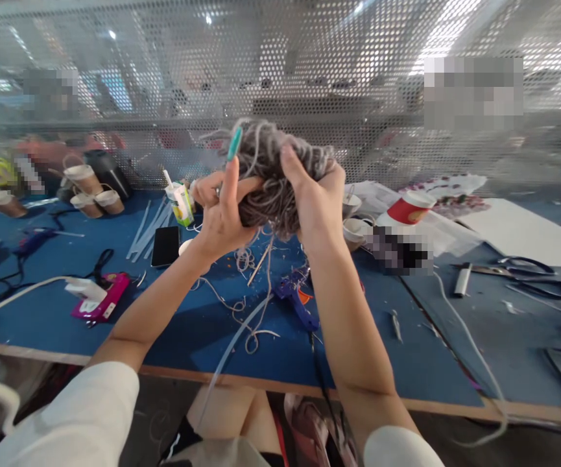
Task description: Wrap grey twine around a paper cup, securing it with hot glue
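A shaggy bundle of grey-brown yarn (275,201) is held up above the table in both hands. My left hand (226,211) grips its left side, with one finger raised that bears a teal tip (234,144). On the right side, my right hand (315,194) is closed round the bundle, thumb pressed on its front. Below lies a purple glue gun (299,301) with a clear glue stick (241,337) running out of it. Loose pale string (255,334) curls beside the gun.
A black phone (166,246), a drink carton (179,202) and a pink power strip (102,298) with a white plug lie left. To the right are large scissors (533,272) and a red-and-white cup (409,209). A perforated metal screen (280,65) stands behind the blue table (163,337).
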Demonstrator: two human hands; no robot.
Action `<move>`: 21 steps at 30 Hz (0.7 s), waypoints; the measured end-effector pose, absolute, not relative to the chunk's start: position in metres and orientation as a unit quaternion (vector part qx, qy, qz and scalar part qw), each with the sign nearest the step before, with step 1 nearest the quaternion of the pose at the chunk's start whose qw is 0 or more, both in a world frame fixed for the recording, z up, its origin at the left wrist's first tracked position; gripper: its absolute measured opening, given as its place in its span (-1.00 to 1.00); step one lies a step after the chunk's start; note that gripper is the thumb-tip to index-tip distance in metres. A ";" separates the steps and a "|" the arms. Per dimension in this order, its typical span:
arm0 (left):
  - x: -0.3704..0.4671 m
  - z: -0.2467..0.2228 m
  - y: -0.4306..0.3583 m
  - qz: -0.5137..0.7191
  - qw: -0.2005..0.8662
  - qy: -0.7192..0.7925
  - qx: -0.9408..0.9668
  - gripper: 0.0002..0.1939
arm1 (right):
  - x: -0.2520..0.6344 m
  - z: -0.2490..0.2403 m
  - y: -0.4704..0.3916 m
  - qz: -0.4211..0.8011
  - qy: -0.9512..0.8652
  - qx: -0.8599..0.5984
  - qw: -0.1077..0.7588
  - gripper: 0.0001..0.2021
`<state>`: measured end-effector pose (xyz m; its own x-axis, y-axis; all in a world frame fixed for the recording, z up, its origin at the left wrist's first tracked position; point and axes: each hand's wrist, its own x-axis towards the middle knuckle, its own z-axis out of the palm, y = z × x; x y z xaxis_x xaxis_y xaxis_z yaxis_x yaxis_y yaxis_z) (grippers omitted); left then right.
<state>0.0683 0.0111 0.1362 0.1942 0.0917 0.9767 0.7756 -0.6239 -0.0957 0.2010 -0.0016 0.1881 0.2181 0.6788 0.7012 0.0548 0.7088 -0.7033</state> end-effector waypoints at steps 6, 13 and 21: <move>0.066 0.134 0.014 -0.482 0.270 -0.324 -0.768 -0.14 | 0.208 0.189 0.004 0.179 -0.623 -0.343 0.680 -0.72; 0.063 0.147 0.001 -0.419 0.261 -0.307 -0.814 -0.12 | 0.219 0.195 0.002 0.107 -0.628 -0.388 0.666 -0.61; 0.057 0.159 -0.019 -0.367 0.248 -0.263 -0.857 -0.14 | 0.237 0.195 0.016 -0.043 -0.602 -0.484 0.633 -0.58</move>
